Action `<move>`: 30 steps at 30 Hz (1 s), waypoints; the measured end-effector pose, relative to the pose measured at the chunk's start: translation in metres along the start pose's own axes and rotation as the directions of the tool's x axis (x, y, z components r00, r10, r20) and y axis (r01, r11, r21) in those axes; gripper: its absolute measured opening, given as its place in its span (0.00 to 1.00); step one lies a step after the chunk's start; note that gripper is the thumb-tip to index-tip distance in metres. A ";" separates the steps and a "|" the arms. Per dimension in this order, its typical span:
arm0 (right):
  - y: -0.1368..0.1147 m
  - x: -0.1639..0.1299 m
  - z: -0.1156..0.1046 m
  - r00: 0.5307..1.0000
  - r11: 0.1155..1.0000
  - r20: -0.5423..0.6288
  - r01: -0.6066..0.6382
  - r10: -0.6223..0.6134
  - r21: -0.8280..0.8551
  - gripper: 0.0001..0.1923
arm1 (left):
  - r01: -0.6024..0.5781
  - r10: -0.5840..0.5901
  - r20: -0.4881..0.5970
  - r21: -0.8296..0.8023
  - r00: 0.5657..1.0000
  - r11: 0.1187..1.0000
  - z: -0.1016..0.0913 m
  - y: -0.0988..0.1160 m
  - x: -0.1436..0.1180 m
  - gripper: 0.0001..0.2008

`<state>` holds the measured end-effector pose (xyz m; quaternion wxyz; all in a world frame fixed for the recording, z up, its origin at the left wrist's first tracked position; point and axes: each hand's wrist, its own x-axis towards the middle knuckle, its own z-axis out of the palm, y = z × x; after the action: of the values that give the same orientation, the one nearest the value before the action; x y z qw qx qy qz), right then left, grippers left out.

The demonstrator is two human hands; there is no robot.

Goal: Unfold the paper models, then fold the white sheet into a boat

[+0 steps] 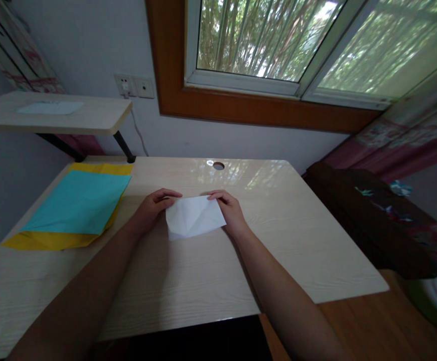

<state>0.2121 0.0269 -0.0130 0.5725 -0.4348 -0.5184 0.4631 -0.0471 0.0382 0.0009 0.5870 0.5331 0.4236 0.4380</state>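
A creased white sheet of paper [195, 218], apparently folded, is held between my two hands just above the desk. My left hand [157, 208] pinches its upper left corner, thumb on the near side. At the upper right corner, my right hand [230, 210] grips the paper between thumb and fingers. Part of the fingers on both hands is hidden behind the sheet. Off to the left lie a turquoise sheet [79, 200] and, beneath it, a larger yellow sheet [52, 240].
The pale wooden desk [297, 240] has a round cable hole [219, 166] near its back edge. A raised shelf [101, 118] at the back left bears a white paper [50, 107]. Behind are a wall socket [124, 85] and a window [252, 40]. A dark brown piece of furniture [353, 215] stands right.
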 end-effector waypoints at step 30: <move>-0.007 -0.004 0.001 0.970 0.968 0.087 -0.233 0.225 0.097 0.20 | -0.100 0.164 -0.236 0.261 0.958 0.960 0.000 -0.001 0.001 0.24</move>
<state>0.2112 0.0215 -0.0071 0.5175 -0.4427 -0.4604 0.5693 -0.0466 0.0388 0.0002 0.4259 0.5685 0.5098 0.4853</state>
